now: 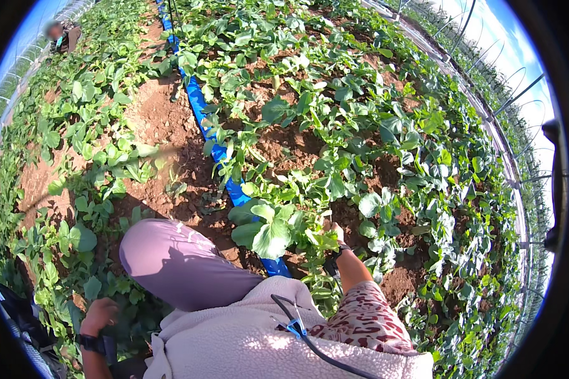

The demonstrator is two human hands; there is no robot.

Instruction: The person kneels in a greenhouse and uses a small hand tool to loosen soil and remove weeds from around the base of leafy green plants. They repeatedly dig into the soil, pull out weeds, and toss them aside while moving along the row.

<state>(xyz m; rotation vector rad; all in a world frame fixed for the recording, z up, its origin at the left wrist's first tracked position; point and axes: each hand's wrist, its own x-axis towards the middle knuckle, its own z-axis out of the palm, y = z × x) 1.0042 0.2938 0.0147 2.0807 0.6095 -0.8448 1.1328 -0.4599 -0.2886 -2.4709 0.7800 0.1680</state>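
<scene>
My right hand (333,230) reaches down among leafy green plants (323,239), its fingers partly hidden by the leaves; whether it grips a stem cannot be told. Just left of it spreads a plant with large pale leaves (271,235), lying over a blue flat hose or strip (237,193). At the lower left my left hand (102,313) hangs bent and slightly blurred beside my thigh, near low leaves; its fingers are partly in shadow and no held object shows.
My bent knee (170,258) is beside the blue strip. Brown soil (159,111) shows between the plant rows. A cable with a blue clip (295,328) lies on my fleece. Another person (66,39) is low among plants at the far upper left. Thin hoops (519,96) line the right edge.
</scene>
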